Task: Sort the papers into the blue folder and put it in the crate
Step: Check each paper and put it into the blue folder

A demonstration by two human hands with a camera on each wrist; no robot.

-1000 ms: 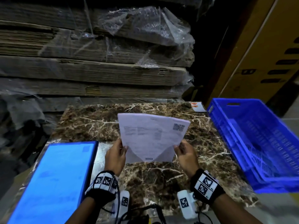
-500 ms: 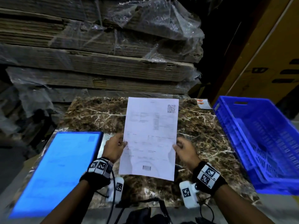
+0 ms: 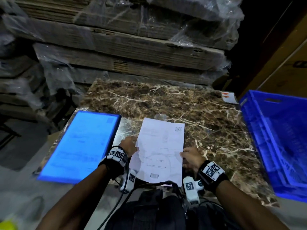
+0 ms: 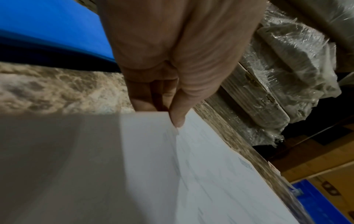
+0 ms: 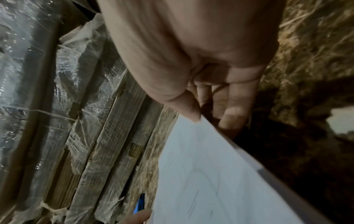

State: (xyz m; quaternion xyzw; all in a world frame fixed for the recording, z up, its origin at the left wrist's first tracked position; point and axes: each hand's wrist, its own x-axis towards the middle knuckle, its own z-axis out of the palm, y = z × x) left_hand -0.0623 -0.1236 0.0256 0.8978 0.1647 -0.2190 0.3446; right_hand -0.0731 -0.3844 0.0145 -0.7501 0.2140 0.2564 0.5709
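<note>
White paper (image 3: pixel 162 151), a printed sheet with a barcode at its near end and a QR code at its far right corner, is held over the near edge of the marble table (image 3: pixel 207 117), at about 6 o'clock on the tabletop. The left hand (image 3: pixel 128 146) pinches the sheet's left edge: in the left wrist view the thumb (image 4: pixel 179 115) lies on top of the paper (image 4: pixel 210 174) and the other fingers are curled under it. The right hand (image 3: pixel 191 156) pinches the right edge the same way, thumb (image 5: pixel 191 112) on the printed face and fingers (image 5: pixel 231 115) below the paper (image 5: pixel 206 181). Both wrists wear bands with black-and-white square markers.

At 9 o'clock from the sheet, just beside the left hand, the blue folder (image 3: pixel 83 145) lies flat on the table's left part, its near end over the table's edge; faint print shows through its cover. At 3 o'clock, well apart from the sheet, the blue crate (image 3: pixel 269 135) stands at the table's right side, its inside showing only ribbed walls.

Further off, at 1 o'clock, a small white card with orange marks (image 3: pixel 229 97) lies on the table's far right corner. At 12 o'clock beyond the table rise stacks of flattened cardboard (image 3: pixel 132 47) wrapped in clear plastic film.
</note>
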